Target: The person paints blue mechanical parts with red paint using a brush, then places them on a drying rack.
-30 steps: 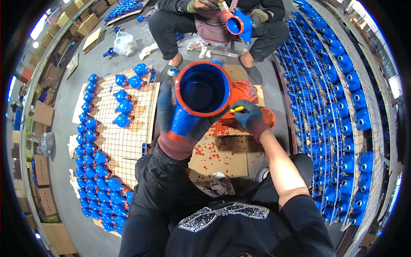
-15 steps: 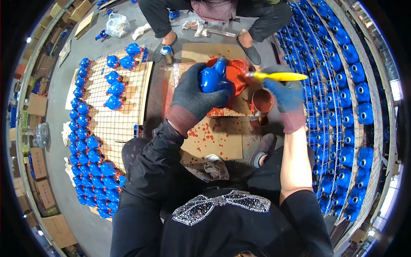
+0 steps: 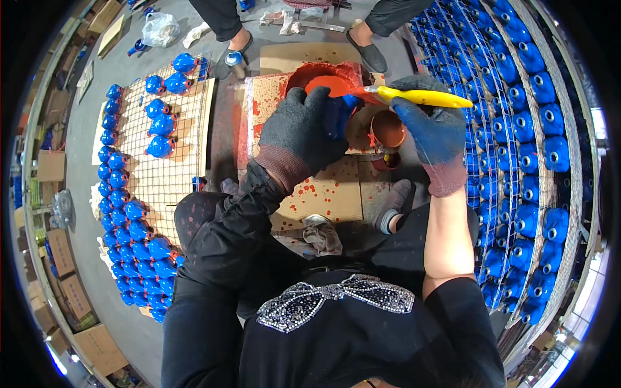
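Observation:
My left hand (image 3: pixel 299 134), in a dark glove, is wrapped round a glossy blue painted casting (image 3: pixel 336 118) and covers much of it. The casting is held over the near edge of a red-smeared paint bowl (image 3: pixel 343 68). In my gloved right hand (image 3: pixel 432 129) is a paintbrush (image 3: pixel 432 98) with a yellow handle, lying nearly level and pointing left. Its red-coated bristles are at the casting's narrow end; whether they touch cannot be made out. Below the brush stand a round tin (image 3: pixel 389 129) with reddish-brown paint and a smaller tin (image 3: pixel 386 161).
Red-spattered cardboard (image 3: pixel 326 194) lies under the work, with a crumpled rag (image 3: pixel 321 237) nearer me. Several blue castings (image 3: pixel 162 124) stand on a wire mesh (image 3: pixel 184 161) at left; many more fill racks (image 3: pixel 511 161) at right. Another person's shoes (image 3: pixel 369 55) and a spray can (image 3: pixel 234 59) are ahead.
My left hand has turned the casting, so its narrow end now points right toward the brush. The bristles have come left, closer to it. The whole view has shifted slightly.

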